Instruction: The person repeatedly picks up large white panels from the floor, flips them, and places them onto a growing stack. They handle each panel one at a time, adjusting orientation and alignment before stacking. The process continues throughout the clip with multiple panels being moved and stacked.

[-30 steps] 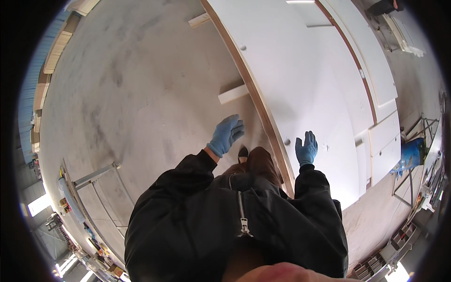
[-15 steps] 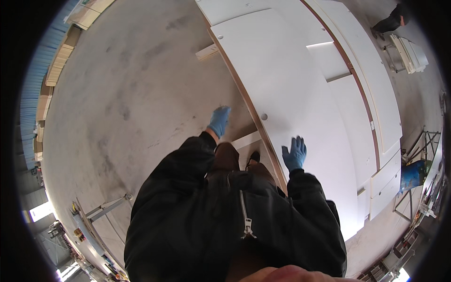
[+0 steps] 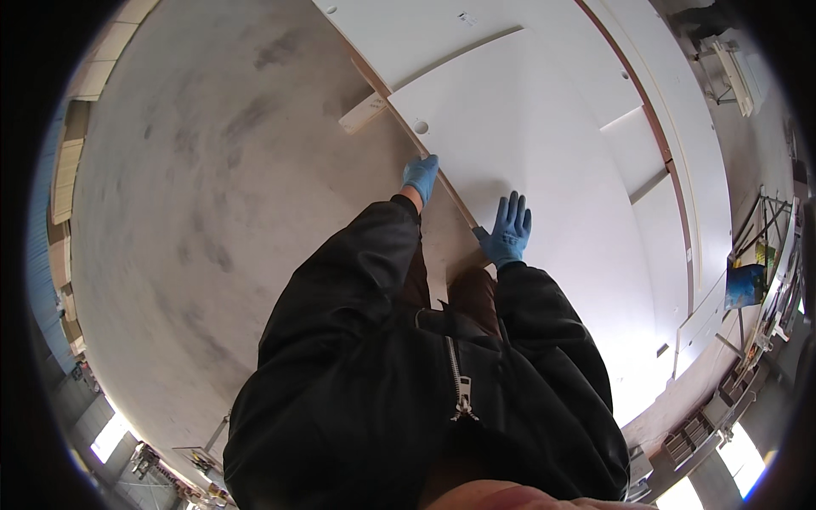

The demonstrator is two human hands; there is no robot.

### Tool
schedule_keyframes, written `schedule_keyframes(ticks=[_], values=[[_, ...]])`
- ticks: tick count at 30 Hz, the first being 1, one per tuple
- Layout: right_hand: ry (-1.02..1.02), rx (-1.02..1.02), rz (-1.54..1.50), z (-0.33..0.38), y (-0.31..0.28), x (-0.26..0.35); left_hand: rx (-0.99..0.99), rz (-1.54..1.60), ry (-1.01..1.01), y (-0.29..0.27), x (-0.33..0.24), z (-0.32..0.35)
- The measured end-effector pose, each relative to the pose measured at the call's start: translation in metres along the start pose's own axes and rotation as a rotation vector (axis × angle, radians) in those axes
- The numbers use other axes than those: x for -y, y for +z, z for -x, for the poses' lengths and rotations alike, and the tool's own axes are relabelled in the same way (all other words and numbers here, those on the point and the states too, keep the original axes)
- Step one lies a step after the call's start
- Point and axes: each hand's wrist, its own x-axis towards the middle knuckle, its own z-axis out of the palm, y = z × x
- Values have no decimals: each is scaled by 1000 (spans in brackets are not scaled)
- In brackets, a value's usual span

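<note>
A large white panel (image 3: 552, 144) with a small round hole near its edge lies on top of other white panels. My blue-gloved left hand (image 3: 421, 177) is closed round the panel's left edge, just below that hole; the fingertips are partly hidden. Farther down the same edge, my right hand (image 3: 507, 231), also in a blue glove, rests with outstretched fingers on the white surface, its thumb beside the edge. The panel's far edge shows a dark line against the white board (image 3: 425, 38) beneath it.
A pale support beam (image 3: 364, 112) sticks out under the panels on the left. Beyond a brown strip lies another long panel (image 3: 701, 161). A rack of boards (image 3: 733, 76) and a person in dark clothes (image 3: 705, 21) are at far right. Board stacks (image 3: 68, 178) line the left.
My left hand has gone from beside the panels onto the edge and closed there. My right hand has come up and left to the same edge. The view has shifted too.
</note>
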Motion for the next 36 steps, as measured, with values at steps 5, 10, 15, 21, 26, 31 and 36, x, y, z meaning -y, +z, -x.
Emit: schedule_keyframes(ticks=[5,10,15,21,26,31,36], values=[[-79,27,17,-57,4,43,-28,164,-236,-7,-61,-16],[-87,18,3,-90,13,55,-24,413,-258,10,-68,-52],[-132,-57,-75,-103,22,51,86,441,-282,12,-60,-77],[-149,-30,-41,-110,25,44,109,526,-504,9,-83,-57],[-146,-62,-69,-112,26,41,-6,591,-514,15,-92,-49],[-132,-68,-90,-112,28,36,15,545,-507,20,-67,-68],[-134,-83,-87,-115,27,33,-82,431,-502,24,-48,-79]])
